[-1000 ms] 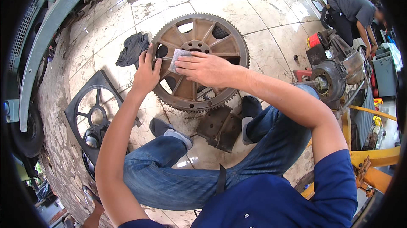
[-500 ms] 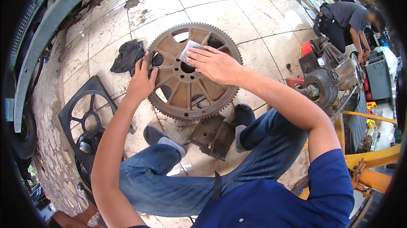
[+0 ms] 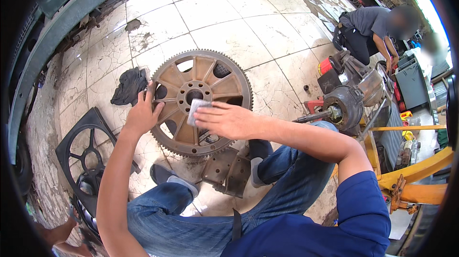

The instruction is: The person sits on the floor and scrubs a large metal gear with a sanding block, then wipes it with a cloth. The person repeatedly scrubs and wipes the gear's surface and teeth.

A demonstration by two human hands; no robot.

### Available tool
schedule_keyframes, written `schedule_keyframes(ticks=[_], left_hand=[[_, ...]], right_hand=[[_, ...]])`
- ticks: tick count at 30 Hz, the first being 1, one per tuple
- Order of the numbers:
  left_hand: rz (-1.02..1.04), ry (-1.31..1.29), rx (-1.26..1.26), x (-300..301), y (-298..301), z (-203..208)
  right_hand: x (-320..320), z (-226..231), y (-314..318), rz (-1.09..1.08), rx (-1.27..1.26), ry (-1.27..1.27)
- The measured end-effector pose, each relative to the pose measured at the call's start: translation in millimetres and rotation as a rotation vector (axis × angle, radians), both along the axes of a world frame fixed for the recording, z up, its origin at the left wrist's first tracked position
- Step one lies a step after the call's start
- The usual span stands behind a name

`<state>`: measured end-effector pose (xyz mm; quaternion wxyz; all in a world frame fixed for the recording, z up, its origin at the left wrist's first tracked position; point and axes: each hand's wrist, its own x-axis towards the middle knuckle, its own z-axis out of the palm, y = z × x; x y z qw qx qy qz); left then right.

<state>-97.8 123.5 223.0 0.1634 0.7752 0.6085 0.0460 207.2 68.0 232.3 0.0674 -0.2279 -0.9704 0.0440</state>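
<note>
A large, rusty brown flywheel (image 3: pixel 190 73) with a toothed rim and several spokes sits in front of my feet. My left hand (image 3: pixel 142 114) grips its left rim, thumb and fingers bent over the edge. Under my right hand (image 3: pixel 228 120) is a grey piece of sandpaper (image 3: pixel 196 109), pressed on the near side of the bolt-holed hub, beside the centre hole. The fingers of that hand lie stretched across the sheet, covering part of it. Dark metal plates (image 3: pixel 229 168) with holes lie by the wheel's near edge, between my shoes.
A crumpled black cloth (image 3: pixel 130 86) lies on the tiled floor (image 3: pixel 229 32), left of the wheel. Further left is a black fan shroud (image 3: pixel 86 149). To the right stand a greasy axle assembly (image 3: pixel 351 106) and a yellow frame (image 3: pixel 416 173). A co-worker (image 3: pixel 370 30) bends over a grey bin (image 3: pixel 412 82).
My right hand has slid the sandpaper from the far side of the hub to its near side. My left hand stays on the rim. The whole view has shifted slightly.
</note>
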Motion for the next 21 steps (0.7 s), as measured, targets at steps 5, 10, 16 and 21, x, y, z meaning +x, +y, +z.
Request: schedule_keyframes(ticks=[5,10,16,21], left_hand=[[-0.028,0.024,0.066,-1,3,-6],[-0.016,-0.041,0.116,-14,5,-19],[-0.002,0.003,0.085,-10,7,-10],[0.020,0.025,0.033,-7,7,-5]], right_hand=[[15,-3,31,-0.224,0.162,0.042],[-10,-8,8,-0.063,0.094,0.024],[5,-3,39,-0.270,0.190,0.050],[-18,-3,9,0.068,0.130,0.053]])
